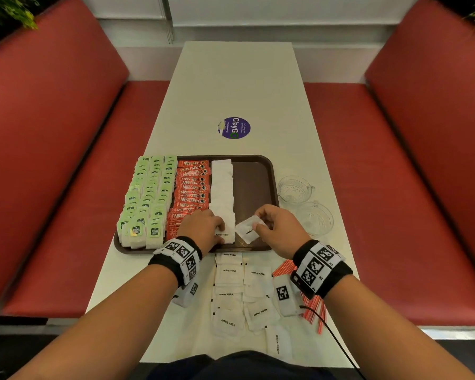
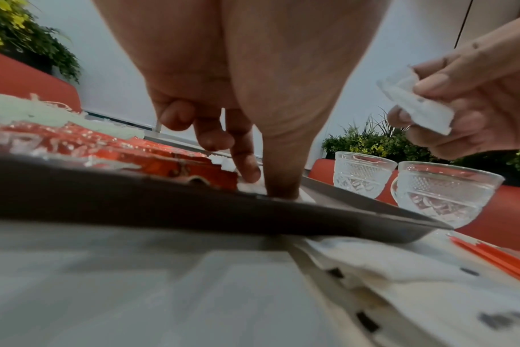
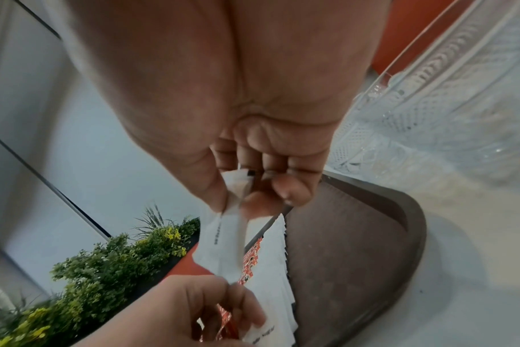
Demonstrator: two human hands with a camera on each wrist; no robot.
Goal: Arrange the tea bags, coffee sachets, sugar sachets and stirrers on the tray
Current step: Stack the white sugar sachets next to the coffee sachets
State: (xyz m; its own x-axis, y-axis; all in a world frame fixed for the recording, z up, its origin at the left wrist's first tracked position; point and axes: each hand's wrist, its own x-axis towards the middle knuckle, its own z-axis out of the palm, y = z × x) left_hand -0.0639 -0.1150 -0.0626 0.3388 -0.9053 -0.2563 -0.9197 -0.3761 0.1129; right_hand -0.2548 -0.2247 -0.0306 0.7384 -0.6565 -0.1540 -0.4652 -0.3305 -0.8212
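A brown tray (image 1: 261, 171) holds rows of green tea bags (image 1: 148, 193), red coffee sachets (image 1: 191, 187) and one column of white sugar sachets (image 1: 222, 187). My left hand (image 1: 203, 226) presses its thumb and forefinger down on the nearest sachet of that column (image 1: 226, 234), fingertips (image 2: 246, 173) touching the paper. My right hand (image 1: 274, 226) pinches a single sugar sachet (image 1: 247, 230) just above the tray's near right part; the sachet (image 3: 220, 246) hangs from thumb and fingers. Loose sugar sachets (image 1: 242, 297) lie on the table before the tray. Red-striped stirrers (image 1: 317, 311) lie partly hidden under my right wrist.
Two cut-glass cups (image 1: 295, 189) (image 1: 316, 218) stand on the table right of the tray, close to my right hand. A purple round sticker (image 1: 234, 128) lies beyond the tray. Red benches (image 1: 52, 160) flank the white table (image 1: 239, 86). The tray's right strip is bare.
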